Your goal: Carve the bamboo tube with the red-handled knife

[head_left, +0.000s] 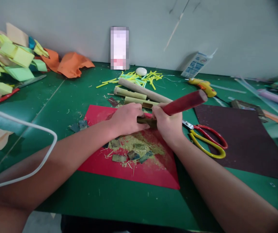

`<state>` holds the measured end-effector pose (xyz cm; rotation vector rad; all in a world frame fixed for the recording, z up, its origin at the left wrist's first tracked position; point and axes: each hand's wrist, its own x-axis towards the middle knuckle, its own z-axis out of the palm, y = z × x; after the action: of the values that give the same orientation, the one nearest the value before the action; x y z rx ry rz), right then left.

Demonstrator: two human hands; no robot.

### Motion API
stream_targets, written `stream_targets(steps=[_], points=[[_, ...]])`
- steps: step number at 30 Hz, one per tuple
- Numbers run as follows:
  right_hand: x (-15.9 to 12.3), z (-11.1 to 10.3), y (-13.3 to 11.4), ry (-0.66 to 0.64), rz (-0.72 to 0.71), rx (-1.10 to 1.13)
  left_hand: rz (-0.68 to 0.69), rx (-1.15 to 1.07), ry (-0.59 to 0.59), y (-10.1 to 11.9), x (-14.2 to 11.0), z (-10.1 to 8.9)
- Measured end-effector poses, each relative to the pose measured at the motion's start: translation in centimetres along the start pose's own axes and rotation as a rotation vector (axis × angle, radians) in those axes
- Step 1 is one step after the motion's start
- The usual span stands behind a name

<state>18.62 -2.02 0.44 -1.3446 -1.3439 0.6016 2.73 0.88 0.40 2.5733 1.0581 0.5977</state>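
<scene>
Over a red sheet (158, 181), my left hand (126, 118) is closed around a short dark bamboo piece (142, 120). My right hand (169, 126) grips a tool with a thick round red handle (186, 103), which slants up to the right. The tool's working end is hidden behind the fingers, close to the bamboo. Pale shavings and dark bamboo chips (133, 154) are scattered on the sheet below both hands. Just beyond the hands lie cut bamboo pieces (131, 93) and a pale wooden rod (146, 90).
Scissors (209, 142) with red and yellow handles lie right of my right hand on a dark sheet (245, 142). Further back are a yellow glue gun (203, 86), yellow strips (153, 77) and a phone (119, 48). Folded papers (15, 58) pile up at left; a white cable (54, 136) crosses my left forearm.
</scene>
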Motion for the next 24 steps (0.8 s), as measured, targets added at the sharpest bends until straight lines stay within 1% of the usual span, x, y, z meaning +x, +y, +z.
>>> stream_targets(steps=[5,9,14,21,24], points=[[0.4,0.0,0.1,-0.037,0.019,0.002,0.007,0.013,-0.001,0.0,0.0,0.0],[0.4,0.0,0.1,-0.047,0.02,-0.001,-0.007,0.012,0.003,0.0,0.0,0.0],[0.3,0.1,0.1,-0.036,0.03,-0.04,0.012,-0.017,0.003,0.0,0.0,0.0],[-0.5,0.7,0.3,0.003,-0.082,-0.072,0.019,-0.034,-0.014,-0.2,0.2,-0.1],[-0.7,0.7,0.2,-0.02,-0.096,-0.083,0.026,-0.034,0.001,-0.2,0.1,0.0]])
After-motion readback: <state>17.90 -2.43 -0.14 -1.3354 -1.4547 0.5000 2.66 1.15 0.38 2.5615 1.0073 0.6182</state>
